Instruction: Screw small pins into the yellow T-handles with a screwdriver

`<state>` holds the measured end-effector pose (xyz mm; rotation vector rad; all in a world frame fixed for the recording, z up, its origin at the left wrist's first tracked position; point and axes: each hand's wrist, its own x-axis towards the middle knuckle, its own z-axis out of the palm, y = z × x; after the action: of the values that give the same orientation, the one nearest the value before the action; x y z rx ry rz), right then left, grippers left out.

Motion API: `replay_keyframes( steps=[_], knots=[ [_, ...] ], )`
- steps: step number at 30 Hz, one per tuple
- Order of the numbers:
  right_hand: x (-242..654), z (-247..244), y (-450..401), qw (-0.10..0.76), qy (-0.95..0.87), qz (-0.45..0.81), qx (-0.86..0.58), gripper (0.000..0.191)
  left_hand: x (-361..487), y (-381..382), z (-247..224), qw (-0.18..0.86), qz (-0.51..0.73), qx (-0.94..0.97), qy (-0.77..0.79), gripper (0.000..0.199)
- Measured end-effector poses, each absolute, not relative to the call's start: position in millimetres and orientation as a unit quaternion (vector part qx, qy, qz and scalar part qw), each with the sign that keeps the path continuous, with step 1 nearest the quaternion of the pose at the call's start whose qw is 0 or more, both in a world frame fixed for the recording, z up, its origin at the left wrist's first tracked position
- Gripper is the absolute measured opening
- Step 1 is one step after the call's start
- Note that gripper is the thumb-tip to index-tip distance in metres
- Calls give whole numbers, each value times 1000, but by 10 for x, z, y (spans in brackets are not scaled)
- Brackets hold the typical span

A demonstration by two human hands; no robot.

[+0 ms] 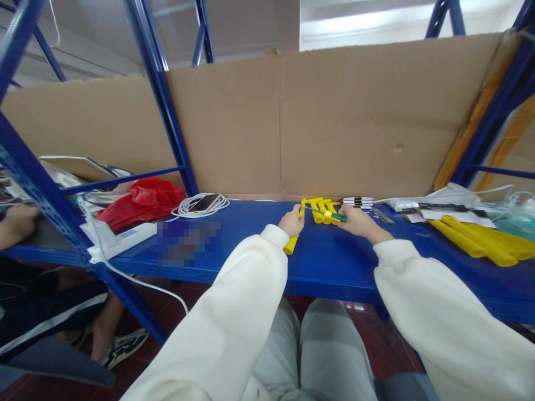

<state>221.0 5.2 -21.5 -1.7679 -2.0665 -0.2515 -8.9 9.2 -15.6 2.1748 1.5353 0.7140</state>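
My left hand (292, 221) is closed round a yellow tube (291, 245), whose wider end sticks out below my fingers toward me. In my right hand (356, 222) is a screwdriver (336, 216) with a green and yellow handle. Its thin shaft points left, and the tip meets or lies close to the upper end of the tube; contact is too small to tell. Just behind the screwdriver lie several more yellow tubes (318, 214) side by side on the blue table (251, 250). My fingers hide the middle of the held tube.
Larger yellow tubes (480, 245) lie at the right beside white plastic packaging (451, 197). A stack of small white and black pieces (357, 202) sits behind my right hand. Leftward are a coiled white cable (200, 206), a red bag (144, 200) and a power strip (129, 240). Cardboard (334, 122) walls the back.
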Motion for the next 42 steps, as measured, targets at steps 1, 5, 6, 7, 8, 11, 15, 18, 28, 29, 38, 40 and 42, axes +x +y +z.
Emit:
replay_keyframes(
  steps=[1,5,6,7,8,11,15,18,28,29,38,40,42],
  knots=[
    [2212,-217,52,205,-743,-92,-631,21,-91,94,-156,193,255,775,545,47],
    [2214,-209,37,212,-749,-88,-622,9,-94,91,-148,197,256,771,548,46],
    [2213,-205,33,212,-750,-84,-621,8,-94,89,-147,197,257,771,549,45],
    [2211,-202,31,213,-751,-81,-620,8,-95,87,-146,197,257,771,549,45],
    [2208,-200,30,215,-750,-81,-620,7,-96,86,-146,196,257,771,549,45],
    [2198,-206,31,220,-739,-91,-631,13,-97,83,-147,193,251,774,548,46],
    [2178,-213,17,217,-727,-82,-646,26,-96,83,-147,192,249,777,546,48],
    [2155,-191,-11,210,-725,-51,-654,24,-95,83,-147,192,253,776,545,47],
    [2170,-190,-19,198,-728,-77,-652,25,-94,77,-141,195,245,778,545,46],
    [2172,-195,-17,196,-729,-75,-652,25,-94,79,-141,195,245,778,545,46],
    [2131,-154,-38,178,-730,-66,-656,21,-92,82,-151,197,257,773,545,44],
    [2139,-162,-33,178,-728,-67,-658,23,-88,72,-142,199,258,772,546,45],
    [2152,-172,-23,182,-731,-66,-655,24,-83,60,-131,201,256,771,548,45]
  ],
)
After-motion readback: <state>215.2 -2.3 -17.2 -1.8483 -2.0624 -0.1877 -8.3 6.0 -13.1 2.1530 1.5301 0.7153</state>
